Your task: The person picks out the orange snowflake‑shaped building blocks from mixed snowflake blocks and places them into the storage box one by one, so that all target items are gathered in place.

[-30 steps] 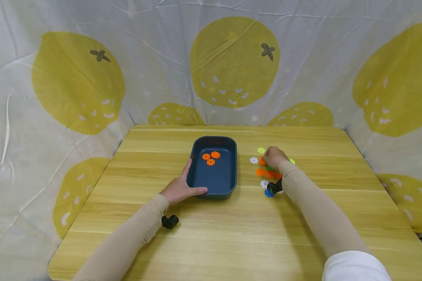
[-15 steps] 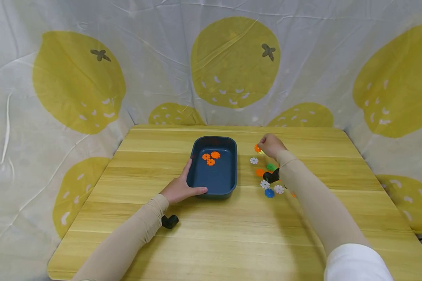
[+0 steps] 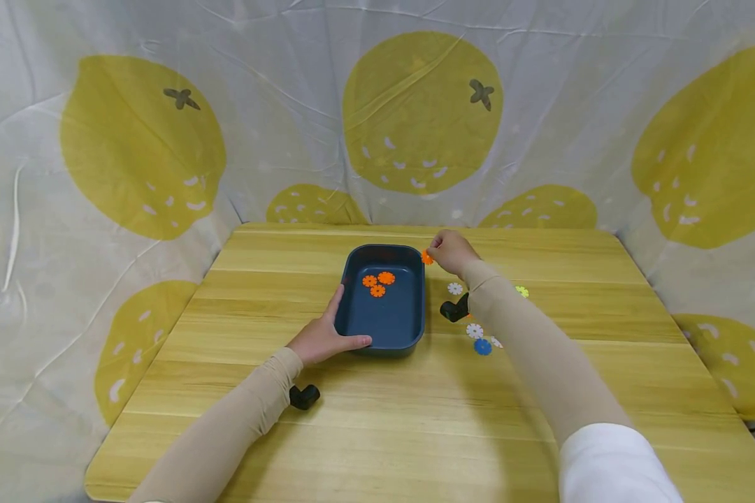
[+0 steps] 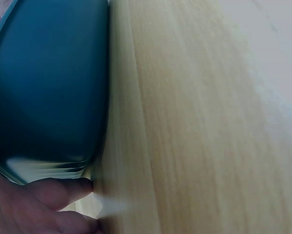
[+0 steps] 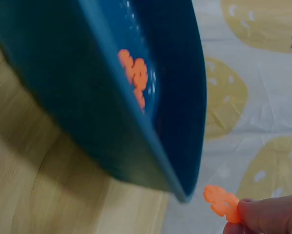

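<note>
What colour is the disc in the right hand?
Orange; the notched disc shows best in the right wrist view.

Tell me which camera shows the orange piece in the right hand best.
The right wrist view: there the orange piece appears large, its notches plain, pinched by the right hand. The head view shows it small, beside the dark blue tray; the left wrist view doesn't show it.
</note>
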Demonstrator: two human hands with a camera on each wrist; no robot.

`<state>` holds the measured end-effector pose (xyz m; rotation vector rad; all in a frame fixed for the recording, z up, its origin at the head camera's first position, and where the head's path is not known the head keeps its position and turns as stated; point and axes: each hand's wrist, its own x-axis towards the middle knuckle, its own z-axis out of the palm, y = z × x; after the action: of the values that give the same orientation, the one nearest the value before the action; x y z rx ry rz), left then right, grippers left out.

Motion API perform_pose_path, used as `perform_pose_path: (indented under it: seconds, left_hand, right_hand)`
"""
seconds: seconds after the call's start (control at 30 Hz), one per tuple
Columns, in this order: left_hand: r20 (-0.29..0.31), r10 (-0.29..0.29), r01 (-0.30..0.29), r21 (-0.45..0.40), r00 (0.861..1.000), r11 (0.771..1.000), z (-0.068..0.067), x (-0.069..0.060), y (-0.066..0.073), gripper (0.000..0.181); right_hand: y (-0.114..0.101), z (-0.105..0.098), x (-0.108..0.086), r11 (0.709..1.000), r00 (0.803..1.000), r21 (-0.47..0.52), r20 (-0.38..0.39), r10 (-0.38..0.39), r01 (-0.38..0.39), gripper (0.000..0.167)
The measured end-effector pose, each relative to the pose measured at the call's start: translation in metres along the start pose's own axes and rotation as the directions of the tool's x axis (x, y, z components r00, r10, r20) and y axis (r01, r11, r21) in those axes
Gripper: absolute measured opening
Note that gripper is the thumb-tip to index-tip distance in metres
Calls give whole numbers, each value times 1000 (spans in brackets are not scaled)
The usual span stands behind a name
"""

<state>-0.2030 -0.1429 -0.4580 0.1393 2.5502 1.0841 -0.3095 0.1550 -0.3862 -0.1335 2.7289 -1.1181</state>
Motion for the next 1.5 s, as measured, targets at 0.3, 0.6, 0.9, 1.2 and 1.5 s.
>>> perform_pose_path:
  seconds: [0.3,0.6,0.9,1.2,1.5]
  left_hand:
    - [4,-6,6,3,1000,1000,1,0,1,125]
    - [0,11,-11,29,1000,1000,0,0,0,128]
    - [0,13,-13,42,1000,999,0,-2,1,127]
    - [2,25,-25,48,1000,999,-1,-2,1,128]
    - [6,18,-19,37,1000,999,-1,-1,0,128]
  right_hand:
    - [-35,31,7,1000,999,1,40,-22,22,17]
    - [-59,58,14,998,997,-46,53,-47,49,15]
    - [-63,79,16,999,996,-37,84,-33,36,13]
    - [-63,93,16,997,996,-75,87,-24,31,15]
    - [-60,93,17,996,997,-79,69,-26,32,16]
